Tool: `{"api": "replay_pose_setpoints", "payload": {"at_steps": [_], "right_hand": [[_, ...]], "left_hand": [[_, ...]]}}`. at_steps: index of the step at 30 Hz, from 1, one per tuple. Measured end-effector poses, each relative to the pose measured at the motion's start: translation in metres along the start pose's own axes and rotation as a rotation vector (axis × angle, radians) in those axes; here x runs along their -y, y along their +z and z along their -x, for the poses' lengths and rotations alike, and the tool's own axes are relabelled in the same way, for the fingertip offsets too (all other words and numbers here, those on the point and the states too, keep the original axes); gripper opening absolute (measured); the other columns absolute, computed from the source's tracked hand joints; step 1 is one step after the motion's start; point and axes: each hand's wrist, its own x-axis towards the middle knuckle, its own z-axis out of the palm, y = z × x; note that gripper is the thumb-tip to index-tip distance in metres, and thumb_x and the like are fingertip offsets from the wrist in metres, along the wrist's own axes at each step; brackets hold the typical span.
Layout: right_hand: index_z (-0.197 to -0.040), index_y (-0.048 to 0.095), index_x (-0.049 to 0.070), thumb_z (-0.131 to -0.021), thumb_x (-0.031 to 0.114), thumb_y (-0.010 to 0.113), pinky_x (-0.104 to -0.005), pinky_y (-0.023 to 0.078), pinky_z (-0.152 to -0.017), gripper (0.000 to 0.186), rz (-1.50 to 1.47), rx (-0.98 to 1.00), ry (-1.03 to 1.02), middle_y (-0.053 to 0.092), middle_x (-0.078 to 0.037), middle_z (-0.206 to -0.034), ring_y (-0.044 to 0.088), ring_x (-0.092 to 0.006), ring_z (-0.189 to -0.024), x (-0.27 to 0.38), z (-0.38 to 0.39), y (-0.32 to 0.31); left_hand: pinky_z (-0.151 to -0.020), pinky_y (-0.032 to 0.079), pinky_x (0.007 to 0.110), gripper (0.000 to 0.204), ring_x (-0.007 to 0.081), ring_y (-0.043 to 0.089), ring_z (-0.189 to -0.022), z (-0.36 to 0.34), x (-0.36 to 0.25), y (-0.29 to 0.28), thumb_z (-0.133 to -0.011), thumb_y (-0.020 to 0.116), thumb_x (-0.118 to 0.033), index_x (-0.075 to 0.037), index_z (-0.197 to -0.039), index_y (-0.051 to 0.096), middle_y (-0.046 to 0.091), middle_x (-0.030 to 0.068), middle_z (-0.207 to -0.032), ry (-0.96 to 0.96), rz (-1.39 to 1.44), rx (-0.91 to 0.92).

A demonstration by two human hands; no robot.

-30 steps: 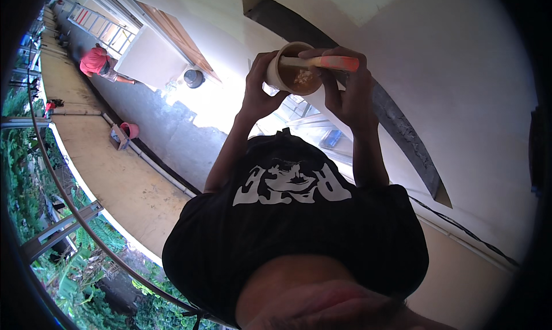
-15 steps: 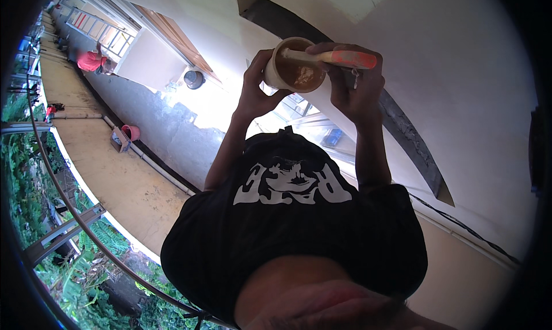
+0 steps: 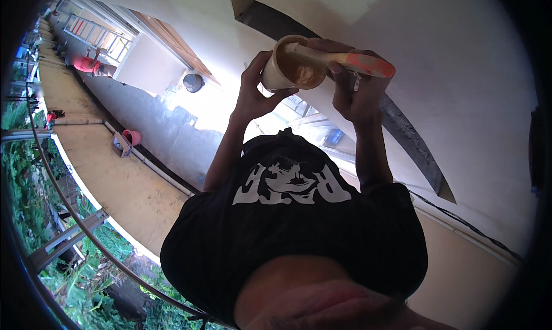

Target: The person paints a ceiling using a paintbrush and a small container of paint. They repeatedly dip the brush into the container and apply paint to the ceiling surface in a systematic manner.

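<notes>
My left hand point(image 3: 253, 91) wraps the side of a cream-coloured tub point(image 3: 277, 74), thumb below and fingers above. The tub is tilted, so its round mouth and a brownish inside with a pale lump show. In my right hand point(image 3: 363, 100) is a stick-like tool point(image 3: 371, 64) with a broad red and wood-coloured handle. Its pale narrow end reaches into the tub's mouth. What kind of tool it is, I cannot tell. The fingers of my right hand also lie close to the tub's rim.
A pale wall with a dark recessed strip point(image 3: 411, 128) stands on the right. A dark bucket point(image 3: 193, 82), a pink bucket point(image 3: 132, 136) and a ladder point(image 3: 95, 31) are on the walkway at left. A person in red point(image 3: 86, 64) is farther off. A low ledge point(image 3: 138, 197) borders greenery.
The tool's red handle end has shifted right and slightly down, with my right hand tilting. The tub has moved slightly left. The distant person has changed pose.
</notes>
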Motion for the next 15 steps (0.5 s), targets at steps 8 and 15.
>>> {"api": "replay_pose_setpoints", "payload": {"at_steps": [8, 15], "right_hand": [[-0.14, 0.034, -0.011, -0.102, 0.009, 0.063, -0.0333, 0.062, -0.075, 0.053, 0.034, -0.151, 0.442, 0.041, -0.02, -0.139, 0.059, -0.0255, -0.12, 0.036, 0.006, -0.023], [-0.125, 0.057, 0.005, -0.085, -0.002, 0.077, -0.0378, 0.063, -0.08, 0.046, 0.148, 0.105, 0.145, 0.076, -0.012, -0.101, 0.077, -0.0264, -0.092, 0.043, -0.001, -0.037]], "left_hand": [[-0.09, 0.059, 0.042, 0.068, 0.0321, 0.07, -0.11, -0.001, -0.015, 0.008, -0.073, 0.092, -0.016, -0.002, -0.131, 0.06, 0.067, 0.0161, -0.121, 0.067, -0.081, 0.006], [-0.089, 0.059, 0.042, 0.066, 0.0326, 0.071, -0.109, -0.008, -0.016, 0.012, -0.074, 0.092, -0.016, -0.002, -0.13, 0.061, 0.067, 0.0164, -0.12, 0.134, -0.124, 0.002]]}}
